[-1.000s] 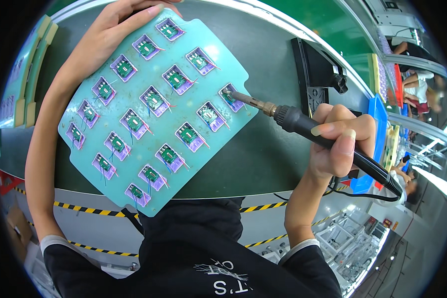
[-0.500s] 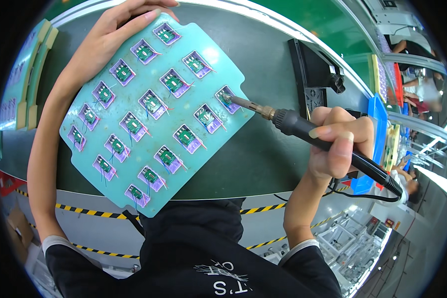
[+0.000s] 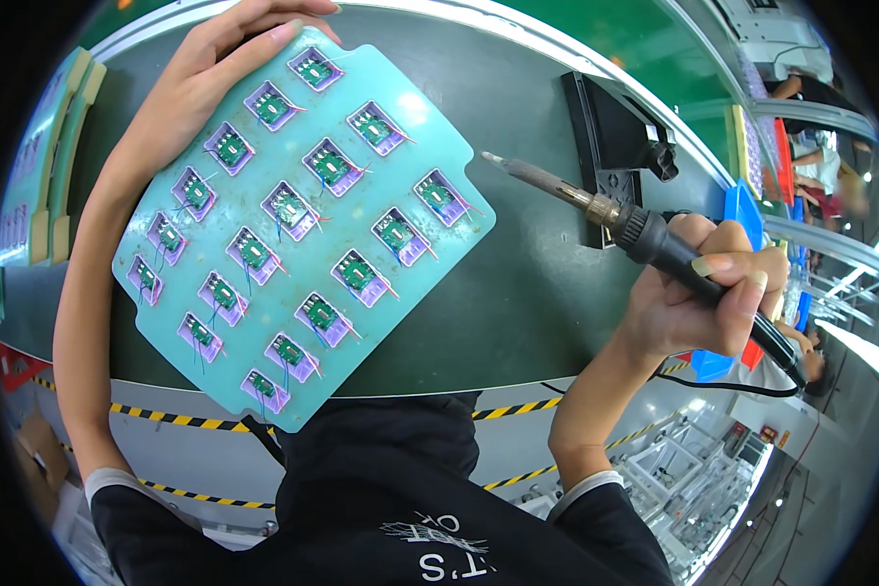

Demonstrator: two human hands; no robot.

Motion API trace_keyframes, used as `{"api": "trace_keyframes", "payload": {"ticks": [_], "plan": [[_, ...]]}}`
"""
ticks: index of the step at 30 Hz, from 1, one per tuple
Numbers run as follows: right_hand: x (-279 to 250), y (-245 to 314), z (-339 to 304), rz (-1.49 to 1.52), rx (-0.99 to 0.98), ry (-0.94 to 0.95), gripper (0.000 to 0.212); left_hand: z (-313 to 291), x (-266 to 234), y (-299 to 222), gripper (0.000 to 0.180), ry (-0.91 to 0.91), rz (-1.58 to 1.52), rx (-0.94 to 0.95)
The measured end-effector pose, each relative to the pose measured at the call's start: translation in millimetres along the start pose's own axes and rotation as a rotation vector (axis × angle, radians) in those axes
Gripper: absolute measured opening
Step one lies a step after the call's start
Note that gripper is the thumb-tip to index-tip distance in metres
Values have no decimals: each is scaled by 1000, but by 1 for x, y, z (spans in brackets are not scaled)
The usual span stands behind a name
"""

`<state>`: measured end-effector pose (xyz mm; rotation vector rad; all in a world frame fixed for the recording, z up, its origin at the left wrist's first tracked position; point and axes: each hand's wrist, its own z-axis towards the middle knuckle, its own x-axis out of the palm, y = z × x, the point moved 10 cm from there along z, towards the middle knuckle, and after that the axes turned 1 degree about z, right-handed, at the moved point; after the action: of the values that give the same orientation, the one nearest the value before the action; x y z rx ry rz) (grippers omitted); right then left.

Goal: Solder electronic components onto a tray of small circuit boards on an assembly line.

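Observation:
A pale green tray plate (image 3: pixel 347 220) lies tilted on the dark table, with several purple housings set in it. Small green circuit boards (image 3: pixel 439 198) with thin red and blue wires sit inside the housings. At the plate's far left edge, my left hand (image 3: pixel 227 57) is closed over the rim, its fingertips partly hidden. In my right hand (image 3: pixel 708 293) is a soldering iron (image 3: pixel 645 237), gripped like a pen around its black handle. Its tip points left and stands apart from the plate, just off the right corner.
A black stand (image 3: pixel 615 132) is on the table beyond the iron. More green plates (image 3: pixel 49 166) stack up at the far left. Right of the stand is a blue bin (image 3: pixel 742 215). The iron's cord (image 3: pixel 723 388) trails below my right hand. People work in the right background.
My right hand has drawn the soldering iron up and to the right, off the rightmost circuit board. The plate has shifted slightly left, with my left hand still on its rim.

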<state>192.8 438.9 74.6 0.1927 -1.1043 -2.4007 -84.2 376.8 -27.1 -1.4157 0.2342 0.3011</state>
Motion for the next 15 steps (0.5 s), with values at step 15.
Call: {"api": "trace_keyframes", "payload": {"ticks": [15], "plan": [[39, -3, -17, 72, -5, 258, 19, 0, -3, -28, 27, 374, -893, 1144]]}}
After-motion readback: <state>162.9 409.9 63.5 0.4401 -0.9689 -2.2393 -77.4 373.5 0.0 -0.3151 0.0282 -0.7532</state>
